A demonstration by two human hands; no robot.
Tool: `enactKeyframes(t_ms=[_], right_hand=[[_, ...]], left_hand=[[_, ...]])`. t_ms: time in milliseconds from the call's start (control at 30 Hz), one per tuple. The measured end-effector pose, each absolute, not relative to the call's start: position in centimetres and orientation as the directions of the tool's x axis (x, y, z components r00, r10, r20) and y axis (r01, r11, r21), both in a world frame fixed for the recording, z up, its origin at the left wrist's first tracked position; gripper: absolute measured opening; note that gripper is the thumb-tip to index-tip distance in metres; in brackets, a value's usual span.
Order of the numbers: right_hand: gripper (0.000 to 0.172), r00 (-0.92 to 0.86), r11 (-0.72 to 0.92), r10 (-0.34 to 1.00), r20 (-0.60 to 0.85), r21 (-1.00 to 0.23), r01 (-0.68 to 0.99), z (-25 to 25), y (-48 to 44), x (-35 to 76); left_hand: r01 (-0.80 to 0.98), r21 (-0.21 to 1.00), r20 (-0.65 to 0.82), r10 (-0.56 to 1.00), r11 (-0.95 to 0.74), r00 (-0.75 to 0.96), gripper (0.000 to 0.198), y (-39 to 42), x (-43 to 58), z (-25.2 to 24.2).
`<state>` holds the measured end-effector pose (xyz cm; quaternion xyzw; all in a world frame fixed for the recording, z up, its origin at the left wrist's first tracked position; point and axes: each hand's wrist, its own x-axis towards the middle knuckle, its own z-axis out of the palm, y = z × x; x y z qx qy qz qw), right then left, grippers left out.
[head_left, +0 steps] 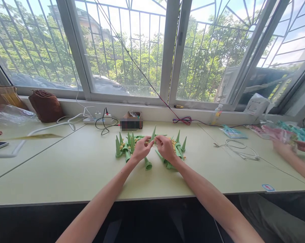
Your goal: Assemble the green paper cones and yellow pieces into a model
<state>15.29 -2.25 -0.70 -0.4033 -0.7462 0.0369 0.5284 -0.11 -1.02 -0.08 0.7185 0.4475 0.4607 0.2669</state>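
Observation:
Between the fingers of my left hand (141, 149) is a pale green plastic cone spike (154, 131), its narrow tip pointing up. My right hand (166, 148) is closed in a pinch right beside the spike's lower end; whatever its fingertips hold is too small to make out. Around both hands similar green spikes stand or lie on the table. One lying spike (148, 165) turns its hollow threaded end toward me, and another (184, 144) stands upright at the right. Small yellow pieces (174, 145) are scattered among them, partly hidden by my hands.
Behind the spikes stands a small open cardboard box (135, 116), near a power strip (104, 119) with cables. A bundled cord (182, 120) and a bottle (217, 114) are by the window. At the right, a coiled white cable (239, 148) lies near another person's hands (285, 152) handling plastic bags.

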Motion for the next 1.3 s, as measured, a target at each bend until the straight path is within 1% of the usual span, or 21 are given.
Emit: enactKeyframes(t_ms=[100,267,733,1000,1300], right_hand=[[0.025,-0.114,0.676,0.641,0.759,-0.488,0.552,-0.70,-2.22,15.28],[0.026,-0.105,0.667,0.651,0.752,-0.501,0.551,-0.61,-2.39,15.21],[0.027,-0.081,0.649,0.670,0.738,-0.530,0.545,-0.53,-2.53,15.16],[0.024,-0.083,0.644,0.678,0.730,-0.537,0.544,-0.36,-2.66,15.10],[0.021,-0.120,0.632,0.714,0.690,-0.562,0.533,-0.27,-2.92,15.04]], left_hand=[[0.380,0.804,0.418,0.889,-0.458,0.186,0.045,-1.05,-0.06,-0.10],[0.337,0.814,0.447,0.881,-0.473,0.159,0.042,-1.02,0.00,-0.07],[0.344,0.810,0.449,0.880,-0.475,0.156,0.042,-1.15,0.03,0.09],[0.380,0.819,0.401,0.902,-0.430,0.158,0.045,-1.46,0.04,0.35],[0.439,0.789,0.412,0.900,-0.430,0.140,0.047,-1.52,-0.02,0.56]])
